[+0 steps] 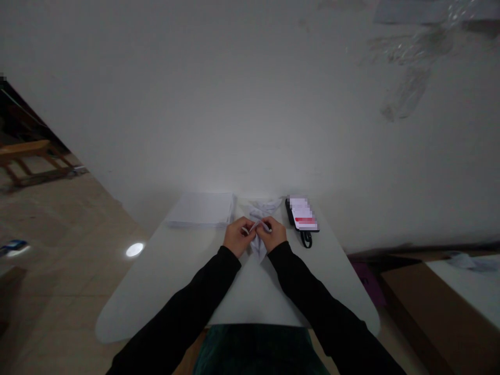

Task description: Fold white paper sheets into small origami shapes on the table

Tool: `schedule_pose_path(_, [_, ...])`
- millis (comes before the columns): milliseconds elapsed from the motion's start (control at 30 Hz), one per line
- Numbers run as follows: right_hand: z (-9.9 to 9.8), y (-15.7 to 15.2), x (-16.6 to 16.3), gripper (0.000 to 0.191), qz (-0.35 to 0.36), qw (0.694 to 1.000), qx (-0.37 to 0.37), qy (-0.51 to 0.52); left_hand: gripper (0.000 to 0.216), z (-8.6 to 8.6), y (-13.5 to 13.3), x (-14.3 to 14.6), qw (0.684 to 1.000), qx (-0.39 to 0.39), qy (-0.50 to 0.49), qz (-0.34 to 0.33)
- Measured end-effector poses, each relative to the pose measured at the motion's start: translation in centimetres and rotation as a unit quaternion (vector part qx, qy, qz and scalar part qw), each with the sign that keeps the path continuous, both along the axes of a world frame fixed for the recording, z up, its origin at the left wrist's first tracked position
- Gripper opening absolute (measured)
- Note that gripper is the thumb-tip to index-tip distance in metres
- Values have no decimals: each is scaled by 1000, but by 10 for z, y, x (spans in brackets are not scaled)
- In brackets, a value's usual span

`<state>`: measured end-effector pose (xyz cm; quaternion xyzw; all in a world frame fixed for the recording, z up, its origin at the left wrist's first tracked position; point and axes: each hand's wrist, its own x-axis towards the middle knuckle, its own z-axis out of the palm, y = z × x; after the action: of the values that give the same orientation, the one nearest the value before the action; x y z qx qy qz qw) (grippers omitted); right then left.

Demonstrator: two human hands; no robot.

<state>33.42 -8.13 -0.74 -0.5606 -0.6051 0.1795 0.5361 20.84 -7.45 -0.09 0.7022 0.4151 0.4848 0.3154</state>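
My left hand (238, 235) and my right hand (274, 233) meet over the middle of a white table (187, 281). Both are closed in a pinch on a small white piece of paper (258, 245), which is partly folded and hangs down between them. Another crumpled or folded white paper (265, 207) lies just beyond the hands. Both sleeves are black.
A stack of white sheets (201, 209) lies at the table's far left. A phone (302, 214) with a black cord sits at the far right. A white wall rises right behind the table. A brown box (422, 302) stands to the right, and a wooden bench (27, 161) far left.
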Motion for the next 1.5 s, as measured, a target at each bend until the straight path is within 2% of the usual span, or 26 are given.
schedule_pose_path(200, [-2, 3, 3, 15, -16, 1000, -23, -11, 7, 0, 0, 0, 999, 23, 35, 3])
schedule_pose_path(367, [-3, 5, 6, 12, 10, 999, -51, -15, 11, -1, 0, 0, 999, 19, 34, 2])
schedule_pose_path(600, [-2, 9, 9, 10, 115, 992, -14, 44, 11, -1, 1, -1, 999, -17, -18, 20])
schedule_pose_path(767, [-2, 10, 13, 13, 169, 984, -9, 49, 10, -2, 4, -2, 999, -2, -44, 9])
schedule_pose_path(833, [-1, 9, 13, 13, 167, 984, -19, 56, 10, -1, 3, -1, 999, 3, -48, 8])
schedule_pose_path(1033, [2, 8, 13, 12, 101, 993, -20, 49, 14, 4, -3, 3, 999, 26, -32, -14])
schedule_pose_path(1167, [1, 10, 14, 11, 74, 996, -19, 48, 16, 2, -4, 4, 999, 37, -22, -27])
schedule_pose_path(1367, [-1, 9, 12, 12, 71, 993, -6, 91, 17, -2, -1, 5, 996, -43, -70, -24])
schedule_pose_path(1500, [-4, 9, 6, 17, 78, 992, -19, 96, 20, 2, 2, 5, 993, -69, -95, 17])
